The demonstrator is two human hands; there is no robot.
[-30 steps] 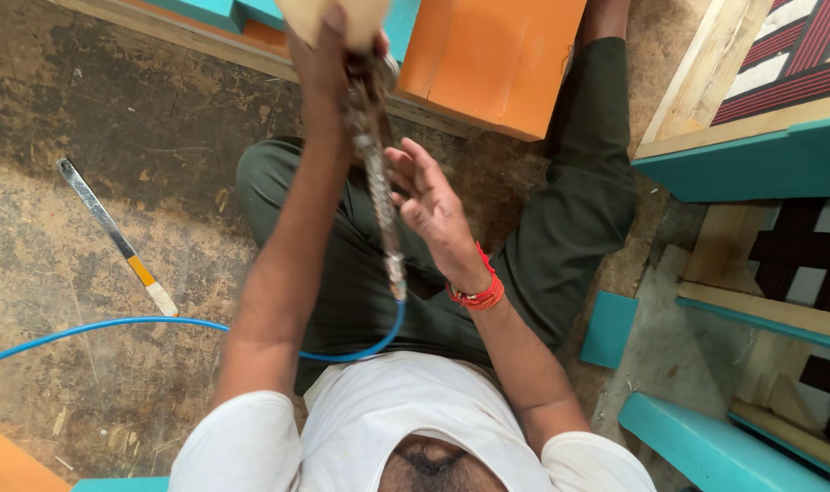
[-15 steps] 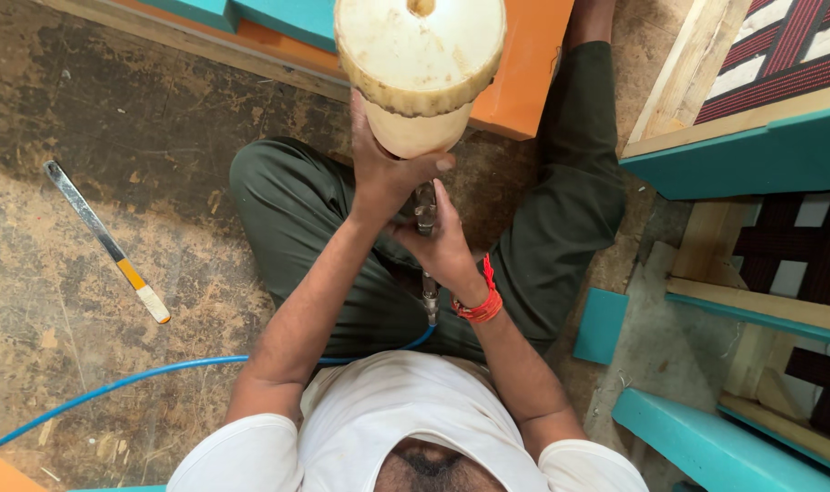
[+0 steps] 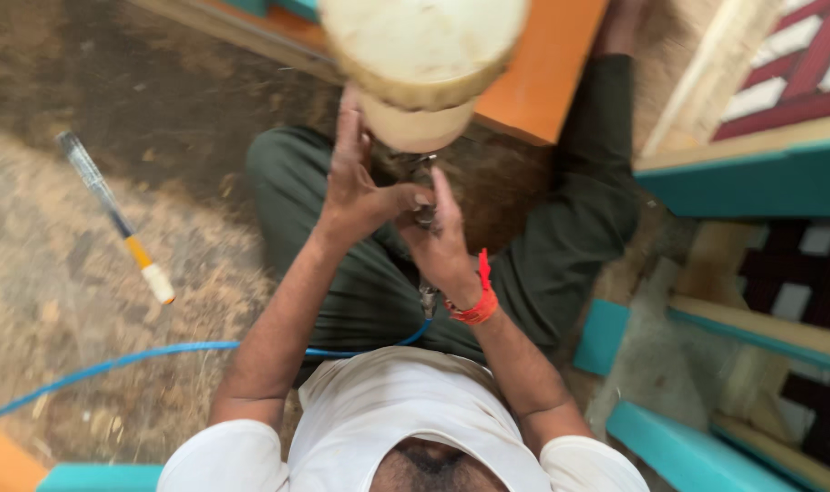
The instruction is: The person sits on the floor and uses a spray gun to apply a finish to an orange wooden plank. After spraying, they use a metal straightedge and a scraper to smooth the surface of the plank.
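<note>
Both hands hold a spray gun up in front of me, over my lap. Its round cream cup (image 3: 420, 55) is nearest the camera and fills the top centre. My left hand (image 3: 356, 187) wraps the gun just under the cup. My right hand (image 3: 442, 241), with a red band at the wrist, grips the dark metal body (image 3: 424, 214) from the other side, touching the left hand's fingers. A blue hose (image 3: 142, 355) runs from below the hands across my legs and off to the left. The picture is blurred by motion.
I sit on a rough dirt floor in dark green trousers. A slim tool with a clear handle and yellow-white end (image 3: 114, 219) lies at left. An orange panel (image 3: 547, 77) stands ahead. Teal-framed furniture with patterned panels (image 3: 761, 182) crowds the right.
The cream cup rose from the top edge into full view, close to the camera. My right hand moved from open beside the gun to gripping its body.
</note>
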